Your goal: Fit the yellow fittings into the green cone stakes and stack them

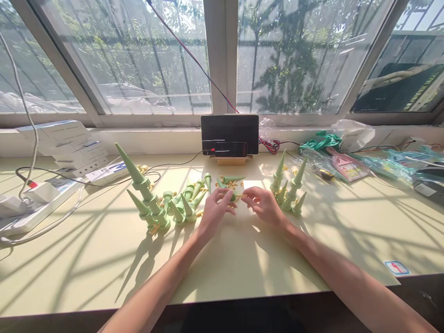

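My left hand is closed on a small green plastic part, mostly covered by its fingers. Just to its right, the fingertips of my right hand pinch a thin yellow piece that meets the green part. Behind both hands lie more green pointed spikes among small yellow pieces. A group of green cone-shaped spikes stands and lies to the left, the tallest spike pointing up. On the right rises a smaller cluster of upright spikes.
A black tablet with a phone before it leans by the window. White boxes and a power strip with cables occupy the left. Plastic bags and green cords are heaped at the right.
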Demonstrator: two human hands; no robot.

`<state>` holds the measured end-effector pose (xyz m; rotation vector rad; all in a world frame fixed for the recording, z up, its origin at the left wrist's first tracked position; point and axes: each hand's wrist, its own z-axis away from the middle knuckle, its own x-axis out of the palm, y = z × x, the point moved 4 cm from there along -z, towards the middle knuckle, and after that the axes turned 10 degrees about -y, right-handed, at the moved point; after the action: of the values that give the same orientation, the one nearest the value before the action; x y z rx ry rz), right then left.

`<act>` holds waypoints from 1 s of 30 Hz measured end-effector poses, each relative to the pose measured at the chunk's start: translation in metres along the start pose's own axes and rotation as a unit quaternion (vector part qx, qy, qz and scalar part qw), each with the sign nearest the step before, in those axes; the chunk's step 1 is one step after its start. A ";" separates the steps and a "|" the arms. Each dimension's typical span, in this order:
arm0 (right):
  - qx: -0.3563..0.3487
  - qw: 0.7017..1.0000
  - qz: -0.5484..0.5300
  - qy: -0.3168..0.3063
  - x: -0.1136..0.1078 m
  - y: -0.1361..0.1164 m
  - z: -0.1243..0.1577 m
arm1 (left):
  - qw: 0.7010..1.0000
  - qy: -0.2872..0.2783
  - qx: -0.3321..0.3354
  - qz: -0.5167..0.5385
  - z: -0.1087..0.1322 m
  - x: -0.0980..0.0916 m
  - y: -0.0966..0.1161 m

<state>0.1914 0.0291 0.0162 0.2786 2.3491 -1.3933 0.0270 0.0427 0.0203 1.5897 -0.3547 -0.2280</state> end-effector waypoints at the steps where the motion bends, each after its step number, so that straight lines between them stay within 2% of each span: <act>1: -0.001 1.000 0.003 0.001 0.000 0.001 0.000 | 1.000 -0.001 -0.007 0.015 0.000 0.000 0.000; 8: -0.006 1.000 0.014 0.009 0.002 0.001 0.002 | 0.996 -0.032 -0.050 0.065 0.000 0.002 -0.007; 12: 0.005 1.000 0.019 0.008 0.001 -0.002 0.002 | 0.996 -0.028 -0.062 0.059 0.002 0.002 -0.005; 20: 0.034 0.999 0.003 -0.005 0.002 -0.002 0.003 | 0.998 -0.007 -0.053 0.028 0.002 0.002 -0.002; 24: 0.020 1.000 0.020 -0.011 0.002 -0.004 0.003 | 0.999 -0.002 -0.049 0.002 0.002 0.002 -0.004; 30: 0.022 1.000 0.022 -0.005 0.000 -0.008 0.004 | 0.999 -0.017 -0.030 -0.018 0.003 0.004 -0.001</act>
<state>0.1897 0.0218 0.0211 0.3335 2.2931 -1.4230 0.0292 0.0384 0.0192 1.5351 -0.3431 -0.2906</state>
